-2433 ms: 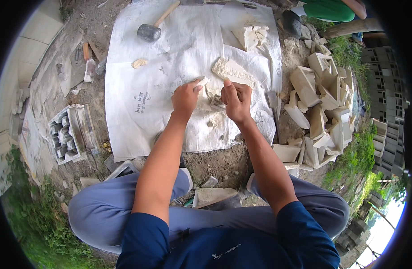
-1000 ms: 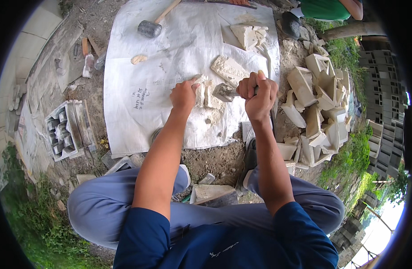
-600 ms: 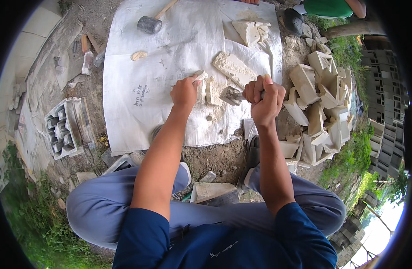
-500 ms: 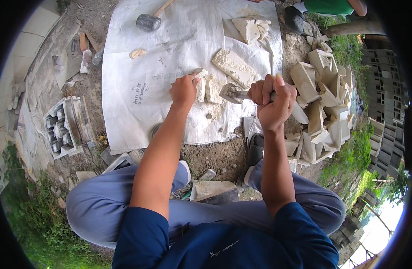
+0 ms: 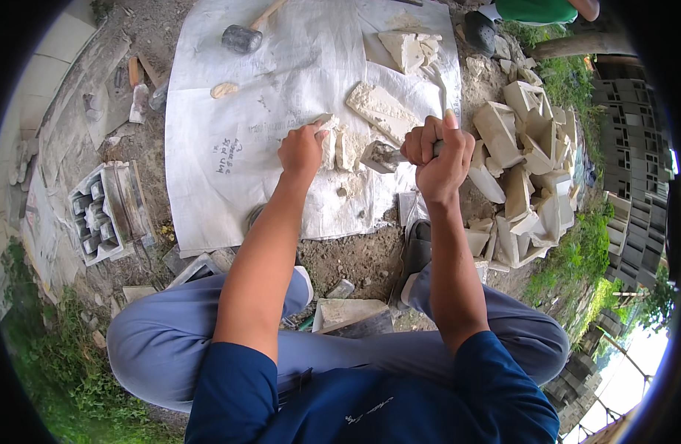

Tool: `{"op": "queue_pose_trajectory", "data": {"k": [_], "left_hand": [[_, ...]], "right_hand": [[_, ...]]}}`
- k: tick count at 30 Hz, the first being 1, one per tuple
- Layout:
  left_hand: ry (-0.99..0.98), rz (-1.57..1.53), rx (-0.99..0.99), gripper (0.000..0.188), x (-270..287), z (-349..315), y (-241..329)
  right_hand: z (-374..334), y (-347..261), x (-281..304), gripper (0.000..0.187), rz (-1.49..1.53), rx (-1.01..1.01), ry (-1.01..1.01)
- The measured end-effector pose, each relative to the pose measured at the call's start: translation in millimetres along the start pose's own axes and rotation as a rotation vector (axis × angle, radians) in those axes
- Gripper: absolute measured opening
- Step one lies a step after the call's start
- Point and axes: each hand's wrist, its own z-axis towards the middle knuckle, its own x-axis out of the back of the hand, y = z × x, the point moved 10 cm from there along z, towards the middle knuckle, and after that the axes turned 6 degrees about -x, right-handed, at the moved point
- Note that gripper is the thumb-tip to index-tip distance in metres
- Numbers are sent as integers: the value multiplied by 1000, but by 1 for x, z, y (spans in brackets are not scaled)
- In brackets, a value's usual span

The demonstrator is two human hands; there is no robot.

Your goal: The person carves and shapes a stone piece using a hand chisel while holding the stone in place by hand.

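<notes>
My left hand (image 5: 300,150) is closed on an upright cream-coloured chunk (image 5: 329,153), plaster or soft stone by its look, which stands on a white sheet (image 5: 274,203). A second rough chunk (image 5: 349,149) is just to the right of it. In my right fist (image 5: 440,157), thumb up, is the handle of a hammer whose worn grey metal head (image 5: 382,157) points left, close to the second chunk. Whether the head touches that chunk I cannot tell. Beyond the hammer a long cream slab (image 5: 383,111) lies flat with a crumbled face.
Broken cream blocks (image 5: 520,174) are heaped to the right, more pieces (image 5: 408,50) at the sheet's far side. A black mallet (image 5: 241,39) lies far left. On the left ground are a trowel (image 5: 139,102) and a compartmented mould (image 5: 98,214). Another person's green clothing (image 5: 533,10) shows top right.
My right hand and the hammer have shifted slightly left, toward the chunks. My left hand keeps its hold on the chunk. The whole view has drifted a little.
</notes>
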Motion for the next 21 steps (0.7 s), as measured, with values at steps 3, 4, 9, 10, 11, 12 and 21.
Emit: {"op": "queue_pose_trajectory", "data": {"k": [3, 4, 9, 10, 11, 12, 21], "left_hand": [[-9, -40, 4, 33, -1, 2, 3], [-17, -36, 7, 32, 0, 2, 7], [31, -21, -36, 31, 4, -1, 9], [-37, -52, 9, 32, 0, 1, 9], [-106, -82, 52, 33, -7, 0, 10], [-95, -73, 55, 33, -8, -3, 3], [-138, 543, -826, 77, -70, -46, 91]], "right_hand": [[-2, 7, 5, 58, -4, 17, 15], [-4, 20, 10, 57, -45, 15, 57], [-5, 93, 33, 57, -99, -11, 121], [-2, 91, 43, 57, -54, -5, 132], [0, 92, 57, 56, 10, -26, 194], [2, 91, 61, 54, 51, -49, 247], [-36, 67, 129, 42, 82, -7, 461]]}}
